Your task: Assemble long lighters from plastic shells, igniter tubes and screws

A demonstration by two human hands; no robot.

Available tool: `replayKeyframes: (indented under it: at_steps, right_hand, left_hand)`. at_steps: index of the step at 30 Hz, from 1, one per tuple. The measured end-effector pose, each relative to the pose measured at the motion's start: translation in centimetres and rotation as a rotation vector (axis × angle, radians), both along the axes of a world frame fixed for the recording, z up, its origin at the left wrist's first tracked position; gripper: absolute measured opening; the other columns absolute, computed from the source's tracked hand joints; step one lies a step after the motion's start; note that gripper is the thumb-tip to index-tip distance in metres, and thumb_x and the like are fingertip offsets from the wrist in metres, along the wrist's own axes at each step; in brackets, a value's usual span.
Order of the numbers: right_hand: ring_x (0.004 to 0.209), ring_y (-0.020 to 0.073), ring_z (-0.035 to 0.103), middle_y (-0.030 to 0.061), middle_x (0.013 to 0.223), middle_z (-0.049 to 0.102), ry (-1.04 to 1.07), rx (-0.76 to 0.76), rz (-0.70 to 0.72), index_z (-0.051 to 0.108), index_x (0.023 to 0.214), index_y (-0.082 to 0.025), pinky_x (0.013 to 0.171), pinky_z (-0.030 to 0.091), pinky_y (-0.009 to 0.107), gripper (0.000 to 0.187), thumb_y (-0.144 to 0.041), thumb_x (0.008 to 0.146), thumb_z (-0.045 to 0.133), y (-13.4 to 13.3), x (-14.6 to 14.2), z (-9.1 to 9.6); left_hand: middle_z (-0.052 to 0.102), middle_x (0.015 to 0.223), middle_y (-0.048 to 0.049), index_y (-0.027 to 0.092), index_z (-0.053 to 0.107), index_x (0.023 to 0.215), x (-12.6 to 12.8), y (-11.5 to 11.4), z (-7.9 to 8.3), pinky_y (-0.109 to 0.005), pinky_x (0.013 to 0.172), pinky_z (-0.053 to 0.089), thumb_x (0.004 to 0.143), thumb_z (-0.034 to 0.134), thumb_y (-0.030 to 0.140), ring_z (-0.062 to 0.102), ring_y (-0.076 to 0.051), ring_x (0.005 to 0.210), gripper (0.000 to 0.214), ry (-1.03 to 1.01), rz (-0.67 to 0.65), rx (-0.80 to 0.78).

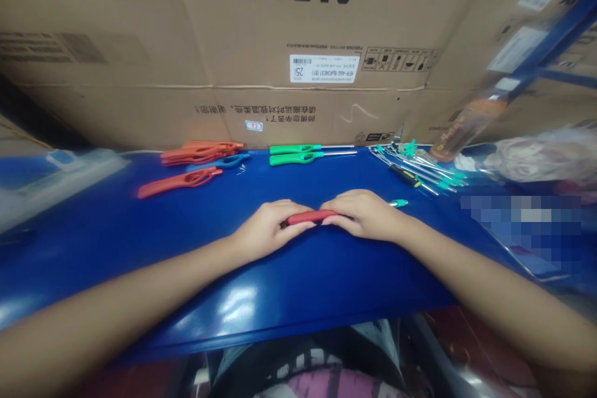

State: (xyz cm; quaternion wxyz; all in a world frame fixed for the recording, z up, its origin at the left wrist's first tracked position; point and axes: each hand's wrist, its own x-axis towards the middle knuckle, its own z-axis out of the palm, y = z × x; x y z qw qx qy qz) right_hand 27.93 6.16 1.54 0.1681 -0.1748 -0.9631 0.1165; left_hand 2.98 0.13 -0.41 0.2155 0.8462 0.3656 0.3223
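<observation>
Above the middle of the blue table, both my hands grip one red lighter casing (310, 217) lying sideways. My left hand (275, 224) is closed on its left end, thumb below and fingers on top. My right hand (366, 214) is closed on the other end and hides it. Just past the right hand, a teal-tipped piece (399, 203) shows; whether it touches the hand or lies on the table I cannot tell. Beyond the hands are two green lighters with metal rods (293, 158), a stack of orange-red casings (198, 153), a blue casing (228, 161) and a separate red casing (181, 182).
The table (196, 267) ends near my lap. A tall cardboard box (163, 62) walls off its back. At back right lie several metal rods with teal parts (433, 171), a black-and-yellow screwdriver (405, 175), an orange-labelled bottle (466, 129) and clear plastic bags (545, 155).
</observation>
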Motion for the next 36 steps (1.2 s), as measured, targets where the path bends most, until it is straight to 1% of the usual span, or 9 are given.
replayKeyframes:
  at_steps: [2, 5, 10, 13, 17, 24, 26, 30, 36]
  right_hand:
    - [0.09, 0.0198, 0.071, 0.0078, 0.1, 0.077, 0.001, -0.024, 0.015, 0.073, 0.111, -0.02, 0.082, 0.049, 0.031, 0.032, -0.042, 0.102, 0.052, 0.3, 0.3, 0.3]
    - [0.09, 0.0222, 0.072, 0.0092, 0.104, 0.078, -0.013, 0.034, -0.022, 0.07, 0.119, -0.018, 0.085, 0.05, 0.035, 0.031, -0.039, 0.099, 0.057, 0.9, 1.1, 0.8]
    - [0.089, 0.0215, 0.072, 0.0083, 0.1, 0.078, 0.014, 0.025, -0.043, 0.074, 0.107, -0.017, 0.081, 0.052, 0.033, 0.025, -0.025, 0.1, 0.052, 1.5, 2.0, 1.0]
    - [0.085, 0.0209, 0.071, 0.0074, 0.1, 0.079, 0.031, 0.042, -0.048, 0.074, 0.107, -0.017, 0.078, 0.053, 0.033, 0.023, -0.024, 0.1, 0.053, 1.6, 2.1, 1.1]
    - [0.084, 0.0215, 0.07, 0.0079, 0.103, 0.078, 0.023, 0.136, -0.04, 0.073, 0.112, -0.017, 0.079, 0.053, 0.034, 0.025, -0.026, 0.101, 0.053, 1.6, 2.0, 0.8]
    - [0.1, 0.0214, 0.068, 0.0083, 0.113, 0.076, 0.011, 0.13, -0.007, 0.069, 0.12, -0.018, 0.089, 0.051, 0.034, 0.027, -0.03, 0.101, 0.054, 1.7, 1.4, 0.1]
    - [0.097, 0.0228, 0.068, 0.0091, 0.108, 0.076, -0.059, 0.141, -0.059, 0.07, 0.115, -0.018, 0.086, 0.049, 0.035, 0.025, -0.033, 0.099, 0.057, 2.0, 1.7, 0.3]
    - [0.079, 0.021, 0.065, 0.0075, 0.083, 0.073, -0.13, 0.226, -0.119, 0.071, 0.091, -0.017, 0.078, 0.043, 0.034, 0.026, -0.033, 0.101, 0.052, 2.5, 2.5, 0.6]
    - [0.076, 0.0189, 0.062, 0.0056, 0.08, 0.072, -0.142, 0.345, -0.116, 0.069, 0.089, -0.018, 0.076, 0.037, 0.033, 0.029, -0.034, 0.102, 0.05, 2.4, 2.3, 0.3]
  left_hand:
    - [0.076, 0.114, -0.0054, 0.022, 0.071, 0.122, -0.1, 0.1, 0.0, -0.03, 0.09, 0.054, 0.098, 0.061, 0.033, 0.07, -0.02, 0.101, 0.029, -0.009, 0.002, 0.001]
    - [0.076, 0.113, -0.006, 0.019, 0.072, 0.119, -0.1, 0.2, 0.0, -0.029, 0.089, 0.053, 0.097, 0.061, 0.035, 0.07, -0.02, 0.1, 0.029, -0.034, 0.046, -0.027]
    - [0.075, 0.115, -0.0055, 0.019, 0.071, 0.119, -0.1, 0.1, 0.0, -0.028, 0.088, 0.053, 0.099, 0.059, 0.037, 0.07, -0.019, 0.099, 0.03, -0.084, 0.094, -0.088]
    - [0.075, 0.115, -0.0049, 0.02, 0.071, 0.121, 0.0, 0.0, 0.0, -0.028, 0.089, 0.053, 0.098, 0.059, 0.036, 0.07, -0.019, 0.099, 0.029, -0.063, 0.106, -0.048]
    - [0.075, 0.113, -0.0065, 0.018, 0.07, 0.121, 0.1, 0.1, -0.3, -0.03, 0.088, 0.053, 0.097, 0.061, 0.034, 0.07, -0.019, 0.097, 0.03, -0.025, 0.149, 0.036]
    - [0.071, 0.12, -0.0088, 0.02, 0.064, 0.132, 0.0, 0.4, -0.8, -0.034, 0.095, 0.054, 0.099, 0.057, 0.031, 0.068, -0.021, 0.106, 0.035, 0.05, 0.099, 0.067]
    - [0.071, 0.121, -0.0089, 0.02, 0.064, 0.132, -0.1, 0.4, -0.8, -0.034, 0.096, 0.053, 0.1, 0.057, 0.03, 0.067, -0.021, 0.107, 0.034, 0.041, 0.091, 0.067]
    - [0.071, 0.123, -0.0086, 0.019, 0.064, 0.131, -0.3, 0.4, -0.9, -0.035, 0.099, 0.051, 0.1, 0.057, 0.028, 0.066, -0.021, 0.111, 0.033, 0.006, 0.067, 0.087]
    - [0.071, 0.121, -0.0096, 0.018, 0.063, 0.13, -0.5, 0.4, -0.7, -0.035, 0.096, 0.052, 0.101, 0.054, 0.027, 0.066, -0.022, 0.107, 0.032, 0.052, 0.051, 0.13]
